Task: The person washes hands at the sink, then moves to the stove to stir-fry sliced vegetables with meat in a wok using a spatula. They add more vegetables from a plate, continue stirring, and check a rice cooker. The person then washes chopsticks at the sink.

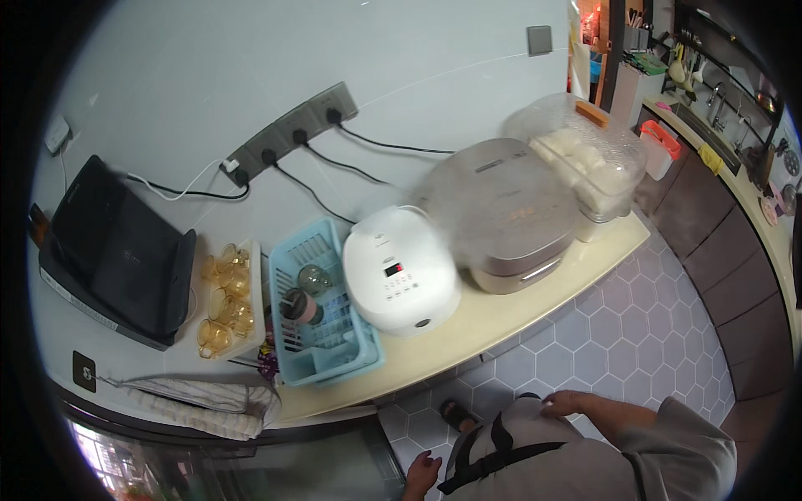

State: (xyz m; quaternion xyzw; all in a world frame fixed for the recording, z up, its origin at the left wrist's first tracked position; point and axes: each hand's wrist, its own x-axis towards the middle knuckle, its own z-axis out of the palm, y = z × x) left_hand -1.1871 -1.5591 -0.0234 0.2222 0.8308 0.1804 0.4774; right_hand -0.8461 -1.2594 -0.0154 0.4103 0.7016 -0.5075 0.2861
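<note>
My left hand (424,471) hangs low beside my body, its fingers loosely curled with nothing seen in them. My right hand (562,402) is in front of my apron; a small pale spot shows at its fingertips, too small to identify. Before me, on a cream counter (438,357), stands a white rice cooker (401,269) with a lit display and its lid down. To its right is a larger grey-brown cooker (507,206), also lidded, with steam drifting about it. Beyond that, a clear-lidded steamer (579,153) holds white buns behind a fogged cover. Neither hand touches these appliances.
Left of the white cooker are a blue dish basket (307,369) with jars and a white tray (255,300) of amber glass cups. A black wall-mounted device (122,250) and hanging towels (207,401) are farther left. Cords run from a wall socket strip (282,138).
</note>
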